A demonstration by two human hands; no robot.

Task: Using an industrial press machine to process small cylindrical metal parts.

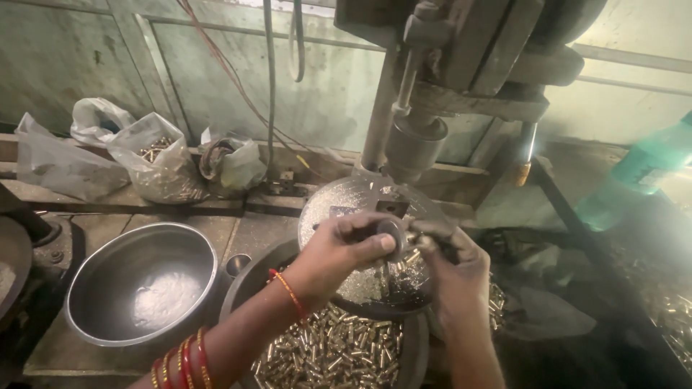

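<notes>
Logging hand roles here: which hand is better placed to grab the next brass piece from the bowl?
Probably left. The left hand hangs directly over the bowl of brass pieces, wrist above the heap. The right hand sits toward the bowl's right edge, gripping something at the drill table.

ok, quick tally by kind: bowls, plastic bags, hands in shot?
Bowls: 2, a steel bowl holding shavings and a bowl of brass pieces
Plastic bags: 4
Hands: 2, left hand and right hand, both at a small metal part
Total: 8
</notes>
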